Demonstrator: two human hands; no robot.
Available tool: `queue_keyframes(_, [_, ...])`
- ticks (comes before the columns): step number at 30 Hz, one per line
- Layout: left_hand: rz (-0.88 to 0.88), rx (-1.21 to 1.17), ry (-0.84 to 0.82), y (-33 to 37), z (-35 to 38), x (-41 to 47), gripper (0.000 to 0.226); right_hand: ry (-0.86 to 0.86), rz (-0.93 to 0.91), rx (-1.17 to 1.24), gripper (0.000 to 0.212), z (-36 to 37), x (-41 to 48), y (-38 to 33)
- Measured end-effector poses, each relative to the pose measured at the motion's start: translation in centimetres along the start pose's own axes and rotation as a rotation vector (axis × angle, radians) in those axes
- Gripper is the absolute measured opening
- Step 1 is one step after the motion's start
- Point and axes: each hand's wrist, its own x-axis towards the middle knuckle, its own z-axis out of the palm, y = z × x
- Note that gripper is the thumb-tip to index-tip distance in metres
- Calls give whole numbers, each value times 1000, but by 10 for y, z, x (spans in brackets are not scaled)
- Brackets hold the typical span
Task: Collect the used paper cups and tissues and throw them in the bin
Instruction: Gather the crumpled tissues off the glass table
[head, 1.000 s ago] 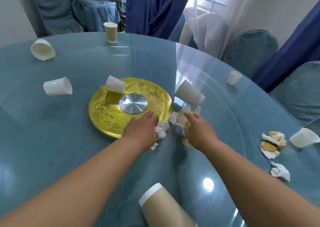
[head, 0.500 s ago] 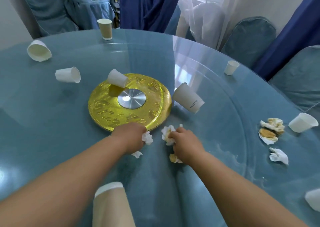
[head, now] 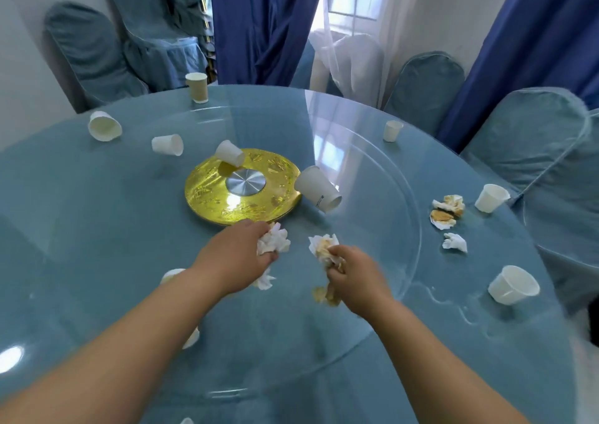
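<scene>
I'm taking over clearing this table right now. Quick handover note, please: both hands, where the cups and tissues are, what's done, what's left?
Left hand grips a white tissue wad; right hand grips a stained tissue wad, both near the gold disc.
Cups scattered on the table: brown cup at the far edge, white cup on the disc, large cup beside it, others around.
More tissues lie at right.
Done: two wads in hand. Left: every cup, the right tissues; no bin in view.
</scene>
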Motion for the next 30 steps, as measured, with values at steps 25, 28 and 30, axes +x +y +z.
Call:
queue_keyframes(25, [170, -403, -144, 162, 67, -171, 21, 564, 290, 210, 26, -89, -313, 74])
queue_keyframes(28, [226, -405, -166, 203, 82, -181, 21, 632, 343, 235, 25, -107, -343, 106])
queue_keyframes(30, [263, -417, -179, 233, 93, -186, 19, 672, 378, 255, 28, -123, -360, 129])
